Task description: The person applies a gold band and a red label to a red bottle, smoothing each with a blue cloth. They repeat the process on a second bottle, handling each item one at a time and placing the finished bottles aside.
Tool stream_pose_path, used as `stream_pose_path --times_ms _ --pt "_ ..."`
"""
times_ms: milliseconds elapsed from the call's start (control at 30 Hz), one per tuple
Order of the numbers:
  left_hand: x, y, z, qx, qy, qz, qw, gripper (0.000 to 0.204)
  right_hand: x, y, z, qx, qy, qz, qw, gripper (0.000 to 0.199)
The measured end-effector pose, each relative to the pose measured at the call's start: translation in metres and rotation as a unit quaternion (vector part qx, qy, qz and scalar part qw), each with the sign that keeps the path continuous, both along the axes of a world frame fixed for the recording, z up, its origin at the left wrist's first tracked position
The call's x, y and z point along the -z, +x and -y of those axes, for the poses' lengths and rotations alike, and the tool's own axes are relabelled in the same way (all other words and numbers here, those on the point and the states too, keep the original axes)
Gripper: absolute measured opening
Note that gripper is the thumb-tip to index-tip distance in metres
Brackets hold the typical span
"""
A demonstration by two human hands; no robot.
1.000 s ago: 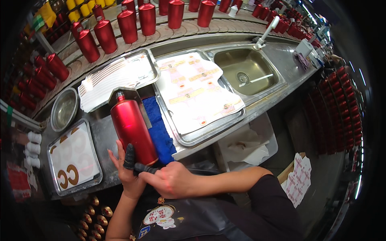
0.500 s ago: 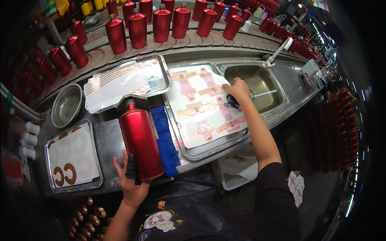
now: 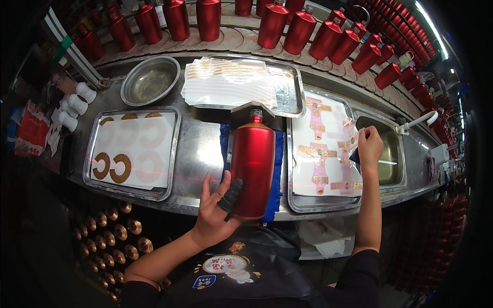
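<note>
A glossy red bottle (image 3: 253, 169) with a bare threaded neck stands nearly upright in front of me, its neck at a notched metal rest. My left hand (image 3: 215, 210) supports it low on its left side; black covers wrap some of the fingers, and other fingers stick out. Over the right tray, my right hand (image 3: 371, 146) is pinched on a pink-and-gold label (image 3: 351, 134) that tilts up from its white backing sheet (image 3: 303, 177). Something dark blue shows under that hand. More pink-and-gold labels (image 3: 319, 163) lie on the sheet.
Left, a metal tray (image 3: 176, 149) holds brown-gold C-shaped labels (image 3: 121, 168). Behind are a steel bowl (image 3: 174, 84) and a tray of striped sheets (image 3: 226, 87). A blue cloth (image 3: 277, 179) lies beneath the bottle. Right are a sink (image 3: 395, 172) and faucet (image 3: 423, 119). Red bottles (image 3: 273, 23) line a conveyor.
The view has turned right, so the scene appears shifted and levelled. My right hand has drawn up from the label sheet, lifting a label. My left hand stays at the bottle, which looks more upright.
</note>
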State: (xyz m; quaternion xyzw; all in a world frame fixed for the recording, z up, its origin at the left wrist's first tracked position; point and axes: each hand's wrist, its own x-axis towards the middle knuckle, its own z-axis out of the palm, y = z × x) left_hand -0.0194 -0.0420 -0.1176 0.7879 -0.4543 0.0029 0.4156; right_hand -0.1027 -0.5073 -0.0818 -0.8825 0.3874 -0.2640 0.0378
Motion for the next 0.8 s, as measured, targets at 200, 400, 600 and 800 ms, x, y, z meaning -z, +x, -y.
stream_pose_path --times_ms 200,400,600,800 --pt "-0.027 0.013 -0.010 0.010 -0.035 -0.021 0.999 0.074 -0.044 0.025 -0.032 -0.111 0.347 0.108 0.925 0.023" --pt "-0.064 0.056 0.007 -0.060 -0.228 -0.422 0.875 0.036 -0.103 0.071 -0.131 -0.225 0.615 0.186 0.732 0.018" --pt "-0.095 0.099 0.052 0.077 -0.296 -0.653 0.692 0.078 -0.145 0.111 -0.198 -0.293 0.661 0.270 0.635 0.020" --pt "-0.091 0.090 0.038 0.041 -0.293 -0.671 0.680 0.046 -0.097 0.069 -0.253 -0.206 0.706 0.302 0.607 0.024"
